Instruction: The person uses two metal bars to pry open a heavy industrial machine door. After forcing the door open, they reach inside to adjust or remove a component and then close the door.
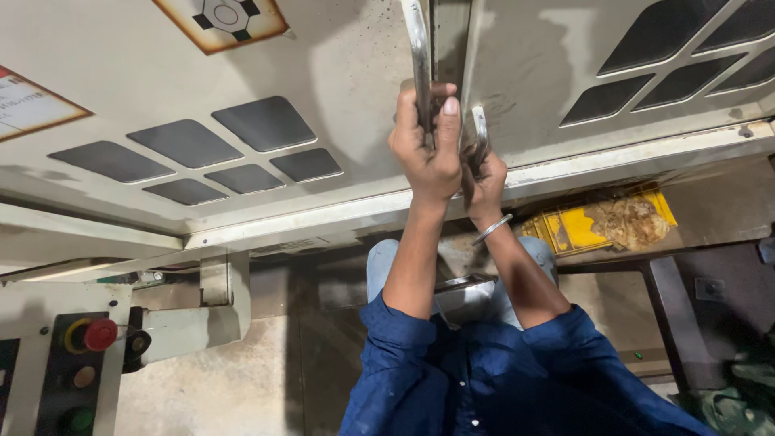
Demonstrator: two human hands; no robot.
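Head view: both hands' fingers clamp door handles (420,64); yellow crate (565,230) holds perhaps scrap

Grimy concrete floor (242,379), yellow plastic crate (581,226) with crumpled brown sheet (630,222) resting on it

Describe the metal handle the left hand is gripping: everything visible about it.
The left handle is a flat bar of bare, silvery metal, shiny but scuffed. It runs up the edge of the left door, a grimy off-white panel with dark windows, beside the seam between the two doors, and leaves the frame at the top. The left hand is wrapped around its lower end, thumb up along the bar, hiding that end. A shorter matching handle sits across the seam, held by the right hand.
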